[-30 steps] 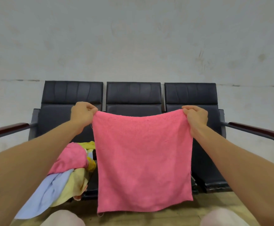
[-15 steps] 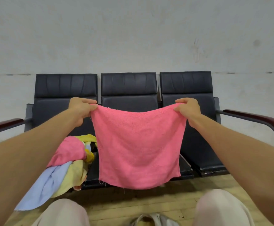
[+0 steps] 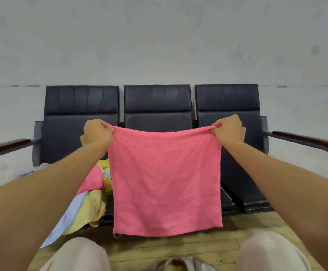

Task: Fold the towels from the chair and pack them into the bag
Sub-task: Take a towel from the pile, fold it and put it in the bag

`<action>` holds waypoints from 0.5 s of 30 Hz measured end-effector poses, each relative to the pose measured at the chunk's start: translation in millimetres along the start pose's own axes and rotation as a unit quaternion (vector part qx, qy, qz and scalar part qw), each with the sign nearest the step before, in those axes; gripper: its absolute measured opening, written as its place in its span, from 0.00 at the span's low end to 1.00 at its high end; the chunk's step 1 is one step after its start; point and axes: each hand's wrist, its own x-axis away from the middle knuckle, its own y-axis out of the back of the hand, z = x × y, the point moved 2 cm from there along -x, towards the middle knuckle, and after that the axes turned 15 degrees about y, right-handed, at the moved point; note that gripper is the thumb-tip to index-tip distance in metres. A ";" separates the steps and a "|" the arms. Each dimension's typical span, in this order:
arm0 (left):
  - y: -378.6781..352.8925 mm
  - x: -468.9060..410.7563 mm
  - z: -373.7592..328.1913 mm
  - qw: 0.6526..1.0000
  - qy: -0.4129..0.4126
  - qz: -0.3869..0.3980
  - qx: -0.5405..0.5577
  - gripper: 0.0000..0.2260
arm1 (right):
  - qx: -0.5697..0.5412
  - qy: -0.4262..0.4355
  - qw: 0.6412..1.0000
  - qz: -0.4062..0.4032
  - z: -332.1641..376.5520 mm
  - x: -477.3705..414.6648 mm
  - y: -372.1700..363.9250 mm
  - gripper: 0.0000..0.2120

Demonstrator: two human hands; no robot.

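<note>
A pink towel point(image 3: 166, 182) hangs flat and spread out in front of the black three-seat chair point(image 3: 157, 106). My left hand point(image 3: 96, 133) pinches its top left corner and my right hand point(image 3: 229, 130) pinches its top right corner. A heap of towels point(image 3: 92, 194), pink, yellow and light blue, lies on the left seat and spills over its front edge. The rim of a white bag point(image 3: 178, 263) shows at the bottom edge between my knees.
The chair row stands against a grey wall, with a wooden armrest point(image 3: 6, 146) on the left and another armrest point(image 3: 311, 141) on the right. My knees point(image 3: 77, 253) frame the wooden floor point(image 3: 171, 247) below the towel.
The towel's lower edge, which had swung up and bunched half a second ago, now hangs down straight again. My hands have moved slightly wider apart, stretching the top edge.
</note>
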 end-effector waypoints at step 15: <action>-110.7 -52.7 39.3 0.993 0.061 0.091 0.050 0.07 | -0.052 -0.031 0.993 0.101 -23.5 -16.6 -95.1 0.10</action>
